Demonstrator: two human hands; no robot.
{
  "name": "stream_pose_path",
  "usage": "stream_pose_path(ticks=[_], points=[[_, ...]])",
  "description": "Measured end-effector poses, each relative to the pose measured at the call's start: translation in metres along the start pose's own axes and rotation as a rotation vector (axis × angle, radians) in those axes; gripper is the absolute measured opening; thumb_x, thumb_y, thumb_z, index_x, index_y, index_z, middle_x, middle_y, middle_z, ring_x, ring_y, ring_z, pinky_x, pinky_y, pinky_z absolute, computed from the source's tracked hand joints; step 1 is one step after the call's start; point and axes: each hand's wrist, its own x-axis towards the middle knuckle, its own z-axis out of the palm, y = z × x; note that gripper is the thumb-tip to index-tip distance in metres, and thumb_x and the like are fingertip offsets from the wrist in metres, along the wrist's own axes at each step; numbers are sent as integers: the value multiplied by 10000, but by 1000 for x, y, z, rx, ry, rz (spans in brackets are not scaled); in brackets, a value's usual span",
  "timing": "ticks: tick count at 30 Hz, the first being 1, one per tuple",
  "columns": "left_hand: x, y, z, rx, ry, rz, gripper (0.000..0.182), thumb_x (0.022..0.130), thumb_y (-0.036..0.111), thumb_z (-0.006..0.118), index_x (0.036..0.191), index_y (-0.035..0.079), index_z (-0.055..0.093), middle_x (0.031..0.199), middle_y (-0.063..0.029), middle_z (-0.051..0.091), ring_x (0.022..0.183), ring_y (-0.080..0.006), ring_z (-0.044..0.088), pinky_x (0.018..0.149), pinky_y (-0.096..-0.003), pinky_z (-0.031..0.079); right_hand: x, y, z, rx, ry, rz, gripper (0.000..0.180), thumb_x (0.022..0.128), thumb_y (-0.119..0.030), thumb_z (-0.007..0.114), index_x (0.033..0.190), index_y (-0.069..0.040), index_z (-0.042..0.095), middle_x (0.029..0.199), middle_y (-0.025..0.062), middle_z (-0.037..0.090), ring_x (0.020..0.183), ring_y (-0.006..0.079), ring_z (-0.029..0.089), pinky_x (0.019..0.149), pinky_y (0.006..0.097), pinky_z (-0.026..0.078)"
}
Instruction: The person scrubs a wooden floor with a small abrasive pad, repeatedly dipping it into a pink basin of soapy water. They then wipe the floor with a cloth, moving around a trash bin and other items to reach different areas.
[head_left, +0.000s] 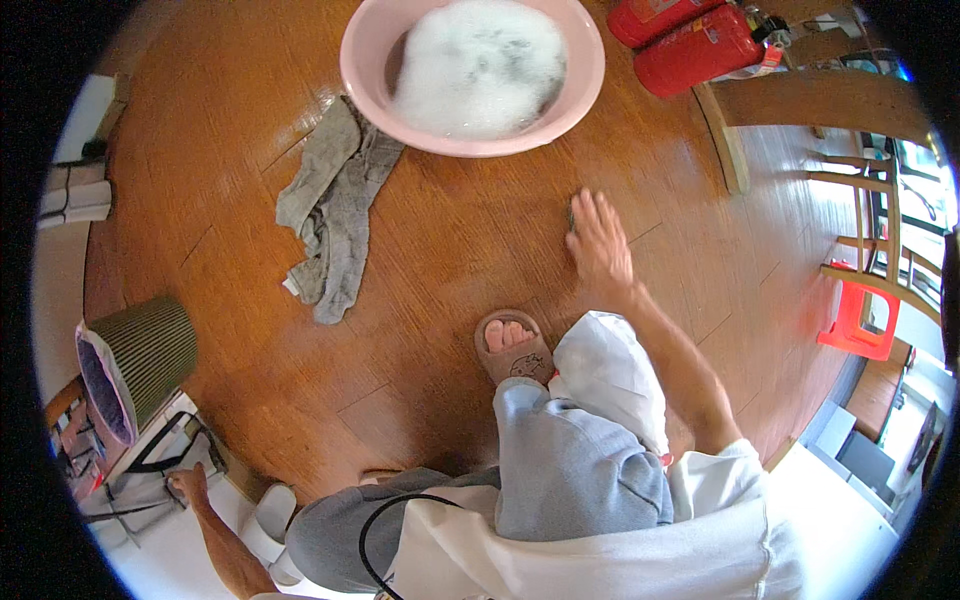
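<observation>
My right hand (600, 240) is palm down low over the wooden floor (465, 247), its fingers stretched forward. A small dark edge shows beside its fingertips; what lies under the palm is hidden. Ahead stands a pink plastic basin (367, 97) filled with white suds (480, 67). A grey cloth (341, 217), crumpled lengthwise, lies on the floor against the basin's near left side. Far to the lower left, my left hand (190, 480) is curled by a grey bag with black straps (169, 450); whether it grips anything is unclear.
Two red fire extinguishers (697, 56) lie to the right of the basin. A ribbed, lined bin (142, 360) is at the left. White slippers (270, 517) rest near my left arm. A white plastic bag (611, 367) is beside my slippered foot (514, 345). Wooden chairs and a red stool (859, 322) are at right.
</observation>
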Motion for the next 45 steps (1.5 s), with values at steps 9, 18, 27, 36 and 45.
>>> stream_pose_path(ticks=[9,18,27,36,45], points=[[-17,7,-17,15,-144,-112,1181,804,317,767,1627,-31,-6,1602,-364,251,1425,-519,384,1080,-594,466,85,65,23,-122,189,398,670,1088,-419,410,1557,57,358,1646,284,302,1515,489,276,1237,573,240],[-39,22,-43,-141,-199,-173,995,828,342,694,1594,22,147,1511,-310,380,1252,-484,498,845,-668,532,-106,160,0,-147,99,697,635,1089,-360,420,1570,46,335,1642,287,309,1534,451,259,1262,518,215],[-30,27,-55,-217,-405,-271,763,857,376,643,1504,77,367,1319,-226,556,921,-418,624,673,-686,526,58,69,31,97,65,287,686,1083,-448,438,1607,-23,319,1703,190,243,1588,381,161,1279,535,129],[-37,37,-71,-183,-455,-335,848,852,396,644,1556,95,279,1466,-197,455,1005,-421,607,705,-660,551,78,223,-9,-331,-113,665,718,1103,-559,236,1670,-120,209,1744,95,165,1604,309,149,1298,455,102],[-44,45,-83,-155,-495,-404,834,871,434,640,1551,137,261,1543,-196,404,1162,-488,568,773,-672,537,-241,302,13,-27,50,636,615,1093,-312,359,1587,52,314,1684,236,257,1579,372,193,1293,450,143]])
